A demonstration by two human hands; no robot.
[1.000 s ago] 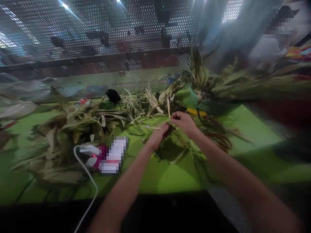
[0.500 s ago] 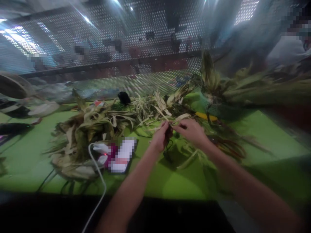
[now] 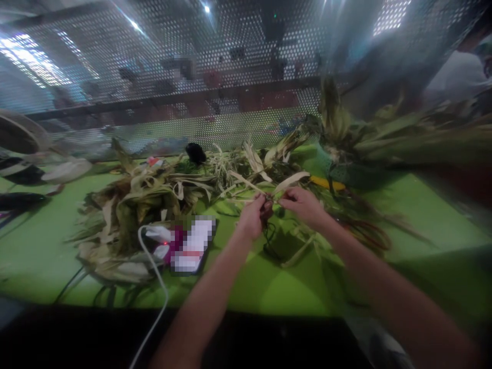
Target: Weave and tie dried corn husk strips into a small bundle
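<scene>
In the head view, the left hand point(image 3: 251, 218) and the right hand point(image 3: 303, 205) met over the green tabletop point(image 3: 403, 215), both pinched shut on a small dark bundle of leaf strips point(image 3: 268, 209) held between them just above the cloth. A pale leaf strip point(image 3: 290, 181) rose from that bundle up and to the right, and a second thin one ran off to the left; half a second earlier the pale strip lay lower and shorter beside the right hand's fingers, and a second before that it stood almost upright. The hands themselves had barely shifted since then, staying close together at the same spot. Below them a dark leaf piece point(image 3: 282, 246) lay flat on the tabletop. To the left sat a heap of dried husks point(image 3: 134, 205), with a white cable point(image 3: 154, 266) curling across its front edge and a blurred white and magenta object point(image 3: 184, 248) beside it. A yellow item point(image 3: 326, 183) lay past the right hand, near a taller pile of green leaves point(image 3: 384, 138). Behind everything stood a perforated metal screen point(image 3: 172, 66).
</scene>
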